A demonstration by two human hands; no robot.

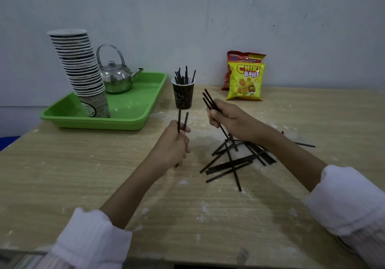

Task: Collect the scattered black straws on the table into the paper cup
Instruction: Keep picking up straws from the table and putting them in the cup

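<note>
Your left hand (176, 141) grips two straws (182, 120), your right hand (227, 120) probably three. They look light, stiff and slippery: pinch mid-length, then drop into the cup (183, 94).

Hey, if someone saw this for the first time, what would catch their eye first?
Probably the two hands mid-table, the left hand and right hand each gripping black straws, with a loose pile of straws under the right wrist. Next, the bright green tray at the back left and the yellow snack bag by the wall.
</note>
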